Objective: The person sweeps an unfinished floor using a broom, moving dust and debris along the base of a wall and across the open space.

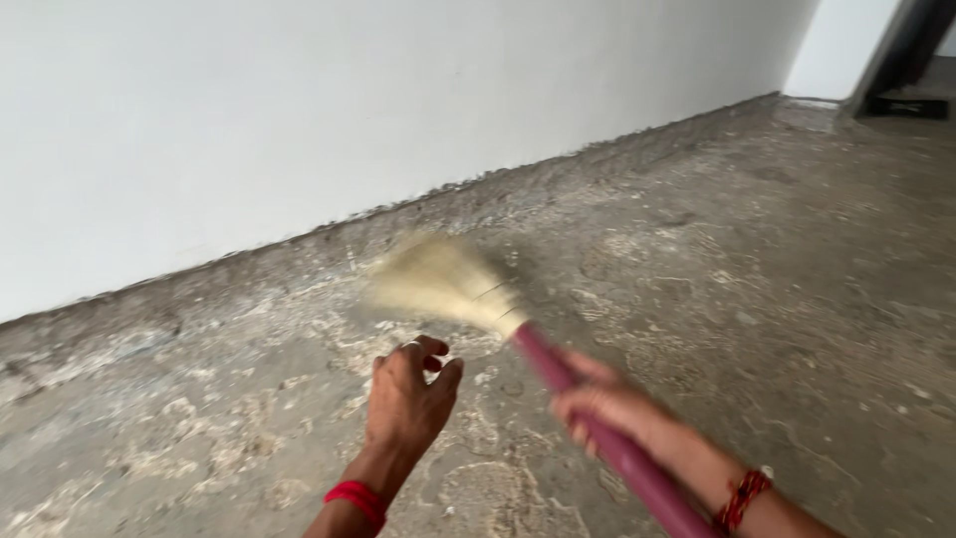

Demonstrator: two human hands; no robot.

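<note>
Head view shows the right hand point(609, 406) clenched around the maroon handle point(597, 423) of a broom point(468, 294), both blurred; its pale bristles point(433, 279) fan out low over the floor point(777, 299), near the foot of the white wall point(349, 110) on the far side. The left hand point(408, 394) hangs free just left of the handle, fingers loosely curled, grasping nothing. The concrete floor is rough and patchy with pale residue. Judging from this, the grip sits close to the bristle end, so the bristles could strike the wall base and scatter grit back, or the handle could clip the idle left hand nearby.
</note>
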